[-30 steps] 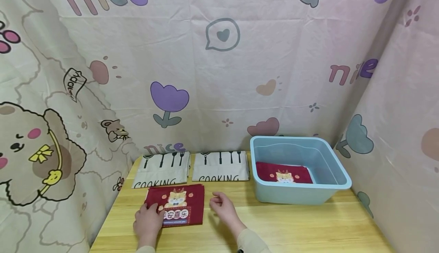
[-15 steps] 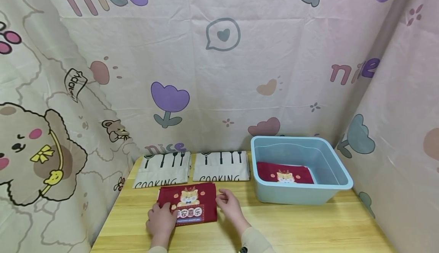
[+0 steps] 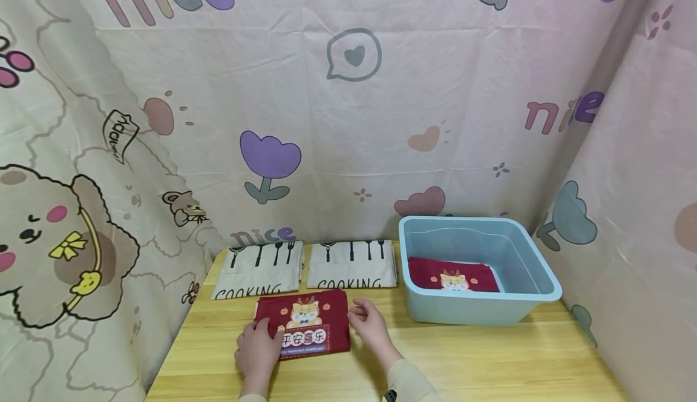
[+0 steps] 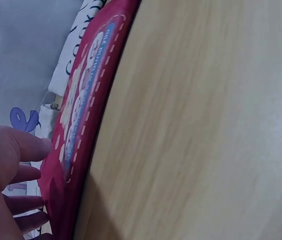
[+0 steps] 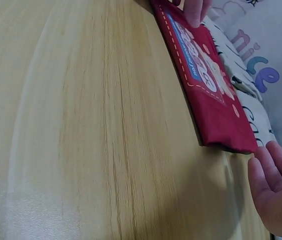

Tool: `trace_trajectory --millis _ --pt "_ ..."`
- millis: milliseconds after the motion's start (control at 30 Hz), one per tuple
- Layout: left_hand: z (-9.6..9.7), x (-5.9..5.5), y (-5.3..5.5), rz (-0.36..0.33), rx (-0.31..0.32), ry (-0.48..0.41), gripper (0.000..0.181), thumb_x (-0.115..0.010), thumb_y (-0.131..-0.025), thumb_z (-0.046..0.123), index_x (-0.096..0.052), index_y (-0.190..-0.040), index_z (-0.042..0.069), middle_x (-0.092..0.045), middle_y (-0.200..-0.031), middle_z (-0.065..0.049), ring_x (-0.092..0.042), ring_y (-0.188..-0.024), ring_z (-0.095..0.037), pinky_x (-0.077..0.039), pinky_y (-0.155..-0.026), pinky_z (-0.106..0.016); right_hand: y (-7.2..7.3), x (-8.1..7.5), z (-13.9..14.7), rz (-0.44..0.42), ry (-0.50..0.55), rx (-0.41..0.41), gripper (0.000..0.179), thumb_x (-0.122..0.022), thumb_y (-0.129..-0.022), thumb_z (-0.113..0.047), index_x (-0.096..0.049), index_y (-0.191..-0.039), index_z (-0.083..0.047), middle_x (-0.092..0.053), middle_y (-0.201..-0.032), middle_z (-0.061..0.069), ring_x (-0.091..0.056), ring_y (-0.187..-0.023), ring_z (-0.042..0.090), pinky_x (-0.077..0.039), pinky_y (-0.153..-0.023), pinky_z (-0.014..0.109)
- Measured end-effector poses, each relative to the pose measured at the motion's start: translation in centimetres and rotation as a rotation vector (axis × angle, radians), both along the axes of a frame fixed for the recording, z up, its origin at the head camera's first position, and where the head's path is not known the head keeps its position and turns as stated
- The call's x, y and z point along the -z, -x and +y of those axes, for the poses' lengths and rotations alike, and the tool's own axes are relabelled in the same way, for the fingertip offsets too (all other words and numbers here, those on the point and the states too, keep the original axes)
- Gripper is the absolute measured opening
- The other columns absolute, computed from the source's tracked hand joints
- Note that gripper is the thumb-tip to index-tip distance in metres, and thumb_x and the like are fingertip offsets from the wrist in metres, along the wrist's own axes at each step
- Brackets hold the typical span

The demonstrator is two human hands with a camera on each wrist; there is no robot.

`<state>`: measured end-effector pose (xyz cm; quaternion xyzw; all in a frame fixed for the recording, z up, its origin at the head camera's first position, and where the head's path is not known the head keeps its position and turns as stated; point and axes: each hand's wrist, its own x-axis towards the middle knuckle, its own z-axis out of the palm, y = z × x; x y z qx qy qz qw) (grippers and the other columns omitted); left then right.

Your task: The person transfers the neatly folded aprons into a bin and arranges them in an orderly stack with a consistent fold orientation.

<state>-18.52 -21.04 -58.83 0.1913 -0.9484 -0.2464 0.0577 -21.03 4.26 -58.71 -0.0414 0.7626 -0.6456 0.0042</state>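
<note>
A folded red cloth [image 3: 337, 323] with a cartoon animal and lettering lies flat on the wooden table, in front of two white folded cloths. My left hand [image 3: 258, 350] rests at its left end. In the left wrist view the fingers [image 4: 28, 205] are spread and relaxed against the cloth's edge. My right hand [image 3: 376, 330] is beside the right edge, its fingers [image 5: 275, 165] loosely bent with nothing held; whether they touch the fabric is hard to tell. A second red cloth [image 3: 425, 273] with the same print lies inside the blue bin.
A light blue plastic bin [image 3: 479, 308] stands at the back right. Two white cloths printed "COOKING", one on the left [image 3: 258, 272] and one on the right [image 3: 351, 266], lie along the table's back edge. A printed curtain [image 3: 337, 117] encloses the back and sides.
The red cloth has slid to the right along the table, mostly in the first half second, with my left hand on it. My right hand has also shifted right, staying by its edge.
</note>
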Motion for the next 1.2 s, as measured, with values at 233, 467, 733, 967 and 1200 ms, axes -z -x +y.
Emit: trace_trajectory --millis 233,467,733,967,1200 --pt "-0.9 -0.5 0.5 0.022 -0.009 -0.043 0.057 -0.068 -0.090 0.027 -0.053 -0.134 -0.006 -0.048 -0.129 -0.037 -0.045 -0.116 -0.056 -0.039 -0.086 -0.069 0.1 0.1 0.1 -0.007 -0.006 0.003 0.044 -0.066 -0.092 -0.007 -0.053 -0.129 0.012 -0.065 -0.107 0.018 -0.064 -0.096 0.031 -0.056 -0.070 0.029" --pt "-2.6 -1.1 0.9 0.056 -0.019 -0.190 0.057 -0.064 -0.093 0.024 -0.049 -0.133 -0.014 -0.052 -0.124 -0.039 -0.049 -0.114 -0.054 -0.041 -0.090 -0.066 0.3 0.1 0.2 -0.017 -0.032 0.005 0.045 -0.067 -0.092 -0.010 -0.053 -0.129 0.011 -0.065 -0.108 0.019 -0.063 -0.097 0.033 -0.056 -0.072 0.031" --pt "-4.2 -1.4 1.2 0.000 -0.027 -0.244 0.062 -0.061 -0.095 0.027 -0.044 -0.133 -0.019 -0.049 -0.125 -0.043 -0.047 -0.114 -0.057 -0.039 -0.097 -0.064 0.5 0.0 0.2 -0.043 -0.054 -0.013 0.043 -0.066 -0.093 -0.009 -0.053 -0.129 0.012 -0.065 -0.109 0.021 -0.063 -0.099 0.036 -0.057 -0.073 0.036" --pt "-5.0 -1.8 1.5 -0.063 -0.011 -0.345 0.066 -0.057 -0.098 0.030 -0.038 -0.137 -0.020 -0.043 -0.133 -0.043 -0.043 -0.121 -0.056 -0.034 -0.103 -0.063 0.8 0.0 0.1 -0.125 -0.087 -0.026 0.045 -0.064 -0.093 -0.010 -0.051 -0.130 0.013 -0.064 -0.113 0.026 -0.061 -0.105 0.040 -0.057 -0.076 0.041" --pt "-5.1 -2.1 1.5 -0.092 -0.007 -0.445 0.069 -0.057 -0.098 0.031 -0.036 -0.137 -0.021 -0.040 -0.135 -0.043 -0.040 -0.123 -0.056 -0.032 -0.105 -0.062 0.9 0.0 -0.2 -0.220 -0.057 -0.039 0.051 -0.064 -0.093 -0.009 -0.046 -0.134 0.015 -0.059 -0.119 0.032 -0.062 -0.104 0.042 -0.057 -0.077 0.046"
